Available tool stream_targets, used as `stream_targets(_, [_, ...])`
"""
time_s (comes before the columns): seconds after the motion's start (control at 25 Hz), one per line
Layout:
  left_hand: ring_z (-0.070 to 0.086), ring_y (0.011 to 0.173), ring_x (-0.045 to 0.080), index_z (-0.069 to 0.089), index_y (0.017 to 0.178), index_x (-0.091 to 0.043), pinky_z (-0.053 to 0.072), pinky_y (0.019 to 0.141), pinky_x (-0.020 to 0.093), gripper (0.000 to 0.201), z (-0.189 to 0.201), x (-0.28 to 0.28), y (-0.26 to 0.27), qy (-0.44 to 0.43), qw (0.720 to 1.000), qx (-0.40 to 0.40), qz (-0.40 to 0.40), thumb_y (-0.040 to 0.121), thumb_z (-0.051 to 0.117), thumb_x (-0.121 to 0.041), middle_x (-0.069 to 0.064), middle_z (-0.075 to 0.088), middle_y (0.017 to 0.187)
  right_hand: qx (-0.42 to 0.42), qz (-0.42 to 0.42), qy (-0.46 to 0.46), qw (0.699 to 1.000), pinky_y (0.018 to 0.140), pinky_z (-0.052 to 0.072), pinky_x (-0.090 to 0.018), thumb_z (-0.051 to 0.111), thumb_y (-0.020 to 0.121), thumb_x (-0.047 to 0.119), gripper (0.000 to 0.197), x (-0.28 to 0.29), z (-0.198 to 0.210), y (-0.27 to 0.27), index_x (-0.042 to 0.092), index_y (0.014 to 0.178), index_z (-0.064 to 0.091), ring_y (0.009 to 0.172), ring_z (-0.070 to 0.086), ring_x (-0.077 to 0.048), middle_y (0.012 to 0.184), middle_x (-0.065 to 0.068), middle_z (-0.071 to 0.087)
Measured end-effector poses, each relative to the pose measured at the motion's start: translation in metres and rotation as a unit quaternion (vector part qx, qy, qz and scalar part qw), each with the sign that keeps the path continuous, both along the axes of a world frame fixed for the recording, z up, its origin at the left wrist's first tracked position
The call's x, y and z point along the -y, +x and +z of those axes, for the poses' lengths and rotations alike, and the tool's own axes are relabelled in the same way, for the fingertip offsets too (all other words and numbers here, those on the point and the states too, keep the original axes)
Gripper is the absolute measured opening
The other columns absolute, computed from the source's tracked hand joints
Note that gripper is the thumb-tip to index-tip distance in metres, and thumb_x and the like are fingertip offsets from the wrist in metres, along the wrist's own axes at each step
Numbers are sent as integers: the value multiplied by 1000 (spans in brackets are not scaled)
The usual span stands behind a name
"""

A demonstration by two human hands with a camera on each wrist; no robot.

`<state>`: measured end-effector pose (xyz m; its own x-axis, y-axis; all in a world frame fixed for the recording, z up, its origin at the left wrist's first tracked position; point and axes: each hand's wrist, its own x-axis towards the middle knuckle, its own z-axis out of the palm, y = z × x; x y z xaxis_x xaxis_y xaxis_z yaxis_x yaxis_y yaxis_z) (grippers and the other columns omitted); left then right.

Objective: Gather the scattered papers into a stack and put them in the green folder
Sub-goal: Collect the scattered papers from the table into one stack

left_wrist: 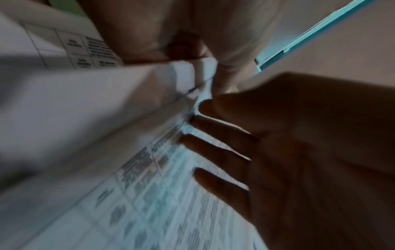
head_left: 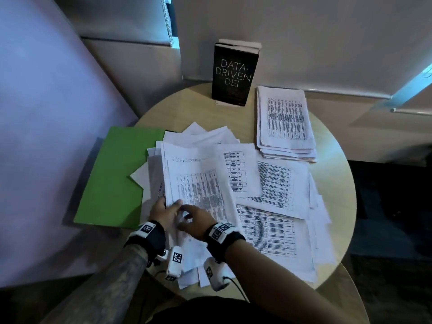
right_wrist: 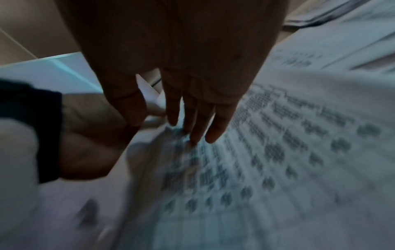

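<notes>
Most of the work is judged still undone — loose papers (head_left: 268,197) are spread across the middle and near edge of the round table (head_left: 336,188), with a neater pile (head_left: 286,122) at its far right edge. A sheet is pinched by the left hand (head_left: 164,210) while the right hand (head_left: 195,220), fingers straight, is pressed on it. The green folder (head_left: 114,178) lies over the left edge — nothing yet filed.

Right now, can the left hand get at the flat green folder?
Probably yes. The left hand pinches the sheet bundle beside the green folder, whose bare cover lies open to reach; loose papers overlap only its right edge. It would have to let go of the bundle first.
</notes>
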<state>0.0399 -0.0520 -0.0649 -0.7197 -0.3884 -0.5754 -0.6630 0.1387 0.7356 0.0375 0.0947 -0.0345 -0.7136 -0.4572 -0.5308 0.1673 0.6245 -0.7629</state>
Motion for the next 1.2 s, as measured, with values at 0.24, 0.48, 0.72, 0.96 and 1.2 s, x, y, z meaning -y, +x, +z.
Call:
stream_targets(0.24, [59, 111, 36, 57, 120, 5, 41, 84, 32, 31, 0, 28, -2, -42, 998, 32, 22, 90, 59, -3, 21, 63, 120, -193, 14, 288, 938, 110, 38, -48, 69, 82, 34, 77, -105, -15, -73, 24, 147, 30, 142, 29, -32, 157, -7, 27])
stream_targets(0.48, [59, 101, 34, 56, 118, 7, 41, 84, 35, 32, -13, 62, 12, -51, 995, 55, 59, 90, 60, -7, 21, 63, 116, -244, 224, 342, 879, 84, 52, -42, 57, 89, 22, 52, -132, -27, -109, 25, 139, 41, 124, 48, -28, 143, -2, 44])
stream_targets(0.72, [52, 91, 28, 54, 121, 5, 40, 82, 34, 34, -10, 75, 26, -64, 989, 76, 110, 90, 58, -9, 17, 60, 113, -317, 89, 302, 895, 63, 46, -33, 47, 88, 21, 21, -115, -17, -104, 15, 92, 67, 92, 62, -31, 97, -9, 62])
stream_targets(0.96, [41, 131, 44, 30, 147, -4, 37, 106, 46, 62, 0, 98, 36, -110, 970, 139, 164, 93, 55, -24, 21, 34, 152, -302, -93, 161, 935, 66, 39, -27, 53, 84, 15, 20, -83, 24, -91, 14, 94, 70, 83, 61, -31, 91, -9, 62])
stream_targets(1.2, [40, 134, 41, 34, 145, -1, 36, 104, 42, 55, 18, 76, 18, -101, 982, 75, 140, 95, 52, -17, 17, 36, 152, -282, -151, 86, 943, 71, 44, -33, 54, 83, 13, 20, -38, 48, -76, 10, 97, 68, 87, 59, -31, 93, -11, 63])
